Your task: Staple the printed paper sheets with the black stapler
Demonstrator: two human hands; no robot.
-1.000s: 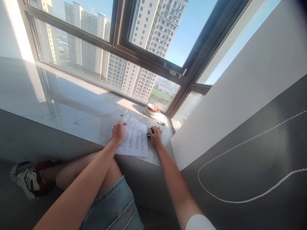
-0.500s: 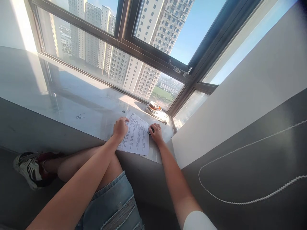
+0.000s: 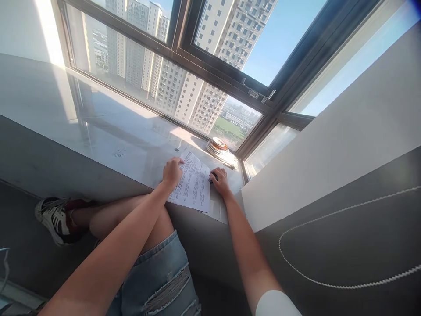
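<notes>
A printed sheet of paper [image 3: 194, 186] lies on the glossy window sill, its lower edge at the sill's front. My left hand [image 3: 173, 171] is closed at the sheet's left edge, with its fingertips on the paper. On the other side, my right hand [image 3: 221, 181] has its fingers curled round a small black object [image 3: 214, 177]. That object sits at the paper's right edge, and the fingers cover much of it, so its kind is not clear.
A coil of wire or tape [image 3: 218, 147] sits by the window corner, with small keys or metal bits [image 3: 229, 166] beside it. Small dark bits [image 3: 119, 153] lie left on the sill [image 3: 144, 162]. A white bead chain [image 3: 315, 281] hangs at right.
The whole view has shifted slightly, so everything appears a little further right. Both hands keep about the same places at the paper's two edges.
</notes>
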